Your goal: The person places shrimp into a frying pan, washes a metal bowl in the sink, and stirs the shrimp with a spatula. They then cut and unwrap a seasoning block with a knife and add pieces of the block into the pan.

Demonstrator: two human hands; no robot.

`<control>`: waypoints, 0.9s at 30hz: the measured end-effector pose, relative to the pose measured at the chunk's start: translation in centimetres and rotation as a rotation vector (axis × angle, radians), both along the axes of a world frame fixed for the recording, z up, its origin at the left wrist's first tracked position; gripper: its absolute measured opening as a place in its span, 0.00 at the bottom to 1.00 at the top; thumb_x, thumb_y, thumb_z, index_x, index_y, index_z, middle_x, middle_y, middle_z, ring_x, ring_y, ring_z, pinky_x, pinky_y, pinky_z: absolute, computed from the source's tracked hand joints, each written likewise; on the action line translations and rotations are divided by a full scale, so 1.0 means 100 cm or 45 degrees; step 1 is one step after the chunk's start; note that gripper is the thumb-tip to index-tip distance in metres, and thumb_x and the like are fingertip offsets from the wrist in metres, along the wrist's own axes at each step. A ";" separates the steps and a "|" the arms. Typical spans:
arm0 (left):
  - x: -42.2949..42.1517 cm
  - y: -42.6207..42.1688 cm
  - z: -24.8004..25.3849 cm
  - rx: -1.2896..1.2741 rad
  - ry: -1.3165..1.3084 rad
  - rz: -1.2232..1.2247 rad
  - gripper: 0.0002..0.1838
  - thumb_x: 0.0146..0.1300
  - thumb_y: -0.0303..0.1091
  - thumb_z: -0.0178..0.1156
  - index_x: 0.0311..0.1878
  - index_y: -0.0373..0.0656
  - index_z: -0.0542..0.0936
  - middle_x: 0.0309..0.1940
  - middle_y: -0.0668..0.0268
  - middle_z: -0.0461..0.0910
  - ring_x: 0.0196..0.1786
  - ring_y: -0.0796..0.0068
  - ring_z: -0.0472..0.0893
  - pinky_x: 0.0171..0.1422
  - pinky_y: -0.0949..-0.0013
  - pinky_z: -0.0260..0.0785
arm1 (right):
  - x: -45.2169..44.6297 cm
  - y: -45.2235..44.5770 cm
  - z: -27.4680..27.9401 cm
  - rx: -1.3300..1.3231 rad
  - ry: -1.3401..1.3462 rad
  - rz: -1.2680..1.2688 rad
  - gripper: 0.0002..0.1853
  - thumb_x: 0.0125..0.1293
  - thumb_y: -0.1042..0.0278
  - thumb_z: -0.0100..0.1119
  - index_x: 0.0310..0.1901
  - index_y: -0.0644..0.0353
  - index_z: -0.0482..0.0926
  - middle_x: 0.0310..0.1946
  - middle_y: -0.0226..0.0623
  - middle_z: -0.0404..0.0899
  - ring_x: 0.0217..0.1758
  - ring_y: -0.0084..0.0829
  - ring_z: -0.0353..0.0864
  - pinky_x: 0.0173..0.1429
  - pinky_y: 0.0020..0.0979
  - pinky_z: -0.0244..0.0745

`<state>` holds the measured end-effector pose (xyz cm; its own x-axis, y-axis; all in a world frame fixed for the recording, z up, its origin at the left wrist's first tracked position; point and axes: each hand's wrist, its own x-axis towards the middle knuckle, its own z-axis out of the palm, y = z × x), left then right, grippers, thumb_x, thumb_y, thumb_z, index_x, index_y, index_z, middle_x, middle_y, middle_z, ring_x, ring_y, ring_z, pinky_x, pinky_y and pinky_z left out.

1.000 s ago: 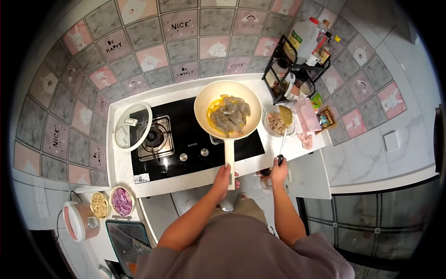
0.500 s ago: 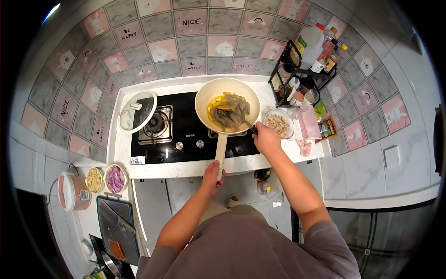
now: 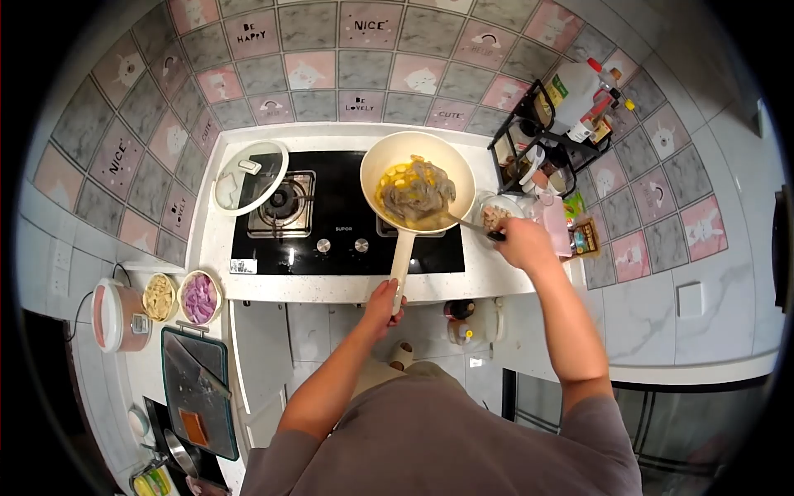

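Observation:
A cream frying pan sits on the right burner of the black gas hob. In it lies a heap of grey raw shrimp among yellowish slices in oil. My left hand is wrapped round the end of the pan's handle. My right hand grips the black handle of a spatula, whose blade reaches into the pan at the shrimp's lower right edge. Partly behind that hand, a clear bowl holds pale pinkish chunks.
A glass lid lies by the left burner. A black rack with bottles stands back right, a pink container below it. At left are bowls of purple onion and pale slices, plus a cutting board with a cleaver.
My right hand has moved right and the spatula now lies flatter, its blade at the pan's lower right. The shrimp heap has shifted. My left hand keeps hold of the handle.

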<state>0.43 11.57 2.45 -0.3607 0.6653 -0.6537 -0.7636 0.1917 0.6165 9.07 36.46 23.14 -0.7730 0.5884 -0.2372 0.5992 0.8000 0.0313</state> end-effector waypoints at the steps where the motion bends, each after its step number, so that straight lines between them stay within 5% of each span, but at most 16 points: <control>1: 0.001 0.000 0.000 0.011 0.011 0.003 0.17 0.78 0.52 0.41 0.50 0.51 0.70 0.32 0.71 0.74 0.20 0.79 0.66 0.21 0.74 0.51 | -0.014 -0.006 -0.004 -0.003 0.046 -0.044 0.15 0.58 0.60 0.68 0.47 0.51 0.84 0.40 0.43 0.86 0.48 0.46 0.84 0.52 0.43 0.79; 8: 0.000 -0.001 -0.006 0.018 0.006 0.019 0.16 0.77 0.53 0.44 0.48 0.51 0.70 0.31 0.69 0.75 0.19 0.78 0.70 0.18 0.73 0.58 | -0.029 0.023 -0.017 -0.010 0.258 -0.108 0.15 0.63 0.58 0.62 0.41 0.62 0.85 0.39 0.53 0.85 0.45 0.53 0.84 0.52 0.48 0.78; 12: -0.002 0.001 -0.004 0.040 -0.014 0.035 0.16 0.77 0.52 0.43 0.47 0.50 0.70 0.31 0.68 0.75 0.19 0.78 0.71 0.18 0.73 0.60 | -0.047 0.025 0.007 0.076 -0.033 -0.161 0.15 0.63 0.63 0.59 0.38 0.69 0.85 0.39 0.58 0.84 0.47 0.52 0.85 0.52 0.45 0.79; 15: -0.004 -0.002 -0.004 0.034 0.050 -0.055 0.17 0.78 0.53 0.41 0.48 0.51 0.69 0.31 0.70 0.75 0.21 0.78 0.71 0.22 0.73 0.59 | -0.064 0.039 0.006 -0.233 -0.220 -0.290 0.16 0.65 0.73 0.47 0.30 0.81 0.78 0.26 0.56 0.83 0.21 0.40 0.85 0.26 0.39 0.80; 19: -0.005 0.000 -0.004 0.025 0.029 -0.072 0.16 0.78 0.53 0.40 0.49 0.51 0.68 0.30 0.70 0.73 0.19 0.78 0.68 0.19 0.74 0.54 | -0.074 0.071 -0.026 -0.334 -0.332 -0.328 0.16 0.66 0.73 0.44 0.29 0.77 0.78 0.24 0.51 0.83 0.18 0.38 0.82 0.23 0.38 0.78; 21: -0.006 0.002 -0.004 -0.001 0.037 -0.070 0.16 0.78 0.53 0.40 0.49 0.51 0.68 0.30 0.70 0.73 0.19 0.78 0.67 0.18 0.74 0.53 | -0.070 0.094 -0.064 -0.589 -0.246 -0.501 0.14 0.66 0.73 0.49 0.28 0.70 0.83 0.23 0.47 0.83 0.21 0.37 0.82 0.28 0.39 0.78; 22: -0.007 0.003 -0.004 -0.032 0.038 -0.087 0.16 0.78 0.52 0.40 0.50 0.52 0.68 0.30 0.70 0.73 0.18 0.78 0.67 0.18 0.74 0.52 | -0.067 0.098 -0.077 -0.855 -0.150 -0.503 0.17 0.70 0.69 0.47 0.28 0.69 0.81 0.19 0.42 0.80 0.16 0.32 0.76 0.22 0.37 0.74; 25: -0.009 0.004 0.000 -0.079 0.035 -0.095 0.16 0.78 0.52 0.40 0.49 0.51 0.68 0.30 0.69 0.73 0.18 0.78 0.67 0.18 0.73 0.54 | -0.065 0.101 -0.115 -0.856 -0.083 -0.351 0.19 0.73 0.61 0.47 0.33 0.68 0.82 0.24 0.46 0.83 0.23 0.39 0.82 0.29 0.41 0.77; 27: -0.008 0.004 0.001 -0.105 0.023 -0.094 0.16 0.78 0.51 0.40 0.49 0.50 0.68 0.29 0.69 0.74 0.17 0.78 0.68 0.18 0.72 0.55 | -0.061 0.089 -0.127 -0.404 0.170 0.032 0.18 0.72 0.55 0.52 0.38 0.63 0.83 0.31 0.47 0.85 0.35 0.46 0.85 0.40 0.45 0.79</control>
<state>-0.35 11.93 2.59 -0.3251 0.6350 -0.7008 -0.7342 0.2976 0.6102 2.97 45.34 10.46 -0.8230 0.4817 -0.3011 0.5612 0.7719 -0.2989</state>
